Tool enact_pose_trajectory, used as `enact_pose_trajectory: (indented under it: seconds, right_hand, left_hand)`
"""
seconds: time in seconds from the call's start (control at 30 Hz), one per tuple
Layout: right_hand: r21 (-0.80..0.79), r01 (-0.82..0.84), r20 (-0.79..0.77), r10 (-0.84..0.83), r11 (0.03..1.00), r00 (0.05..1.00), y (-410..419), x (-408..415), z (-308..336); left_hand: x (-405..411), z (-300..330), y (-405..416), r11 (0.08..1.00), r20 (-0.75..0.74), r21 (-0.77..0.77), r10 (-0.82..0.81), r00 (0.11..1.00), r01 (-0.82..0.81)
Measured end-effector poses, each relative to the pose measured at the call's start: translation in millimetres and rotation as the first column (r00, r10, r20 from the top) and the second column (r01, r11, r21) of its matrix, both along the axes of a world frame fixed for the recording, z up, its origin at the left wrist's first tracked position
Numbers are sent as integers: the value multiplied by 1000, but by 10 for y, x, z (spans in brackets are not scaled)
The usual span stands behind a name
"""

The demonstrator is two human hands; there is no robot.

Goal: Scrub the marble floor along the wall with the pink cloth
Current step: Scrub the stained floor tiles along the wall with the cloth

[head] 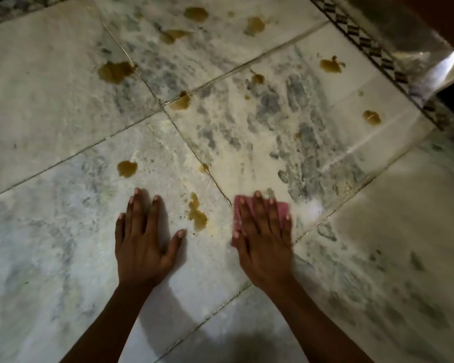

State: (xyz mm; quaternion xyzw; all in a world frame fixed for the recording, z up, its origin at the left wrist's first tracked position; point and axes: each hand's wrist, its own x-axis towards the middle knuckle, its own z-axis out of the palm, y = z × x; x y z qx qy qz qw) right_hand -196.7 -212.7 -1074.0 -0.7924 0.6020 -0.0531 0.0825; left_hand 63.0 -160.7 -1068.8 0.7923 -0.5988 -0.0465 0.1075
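Observation:
The marble floor [50, 106] is pale grey-white tile with dark joints, covered in white powdery smears. My right hand [265, 242] lies flat on the pink cloth [282, 209], pressing it onto a tile near a joint; only the cloth's edges show around my fingers. My left hand [144, 244] rests flat on the floor to the left, fingers spread, holding nothing. A brown stain [196, 213] sits between the two hands. Several more brown stains [114, 72] dot the tiles farther away.
A dark patterned border strip [372, 45] runs diagonally at the upper right where the floor meets the wall. A shiny pale object [448, 66] juts in at the right edge. Scrub marks in the white residue [273, 119] spread ahead of my right hand.

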Motion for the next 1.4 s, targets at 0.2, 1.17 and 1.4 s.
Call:
enact_pose_trajectory:
  seconds: [0.2, 1.17, 1.4]
  right_hand:
    - [11, 359, -59, -358, 933, 932, -571, -120, -40]
    - [-1, 135, -23, -135, 991, 991, -592, 1330, -23]
    - [11, -230, -39, 230, 973, 972, -18, 640, 58]
  left_hand:
    - [14, 16, -25, 1000, -57, 2, 17, 998, -17]
    - [47, -88, -14, 950, -71, -61, 303, 950, -307]
    - [276, 76, -22, 863, -117, -67, 491, 863, -501]
